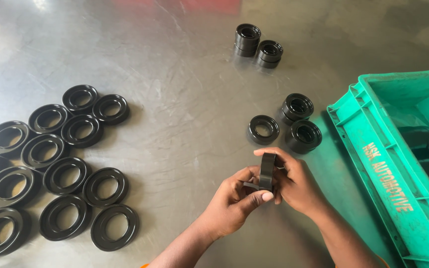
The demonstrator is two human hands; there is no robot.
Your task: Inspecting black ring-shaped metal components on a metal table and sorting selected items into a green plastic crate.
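Seen from the head camera, both hands meet low over the middle of a scuffed metal table (pixel 184 79), and between them they hold one black ring (pixel 267 171) standing on edge. The left hand (pixel 232 203) pinches the ring's lower part, thumb pressed across its near side; the right hand (pixel 296 184) closes on it from the other side, forefinger curled over its top rim. Just beyond the hands lie three loose black rings (pixel 285 129), one flat and two thicker ones, close together. Farther off, toward the table's far edge, a pair of short ring stacks (pixel 258 43) stand touching each other. Along the left edge a spread of wide flat black rings (pixel 58 166) lies in rough rows, many touching their neighbours. At the right edge sits a green plastic crate (pixel 378 164), tilted across the corner; dark round parts inside it (pixel 423 141) show dimly through its shadowed interior.
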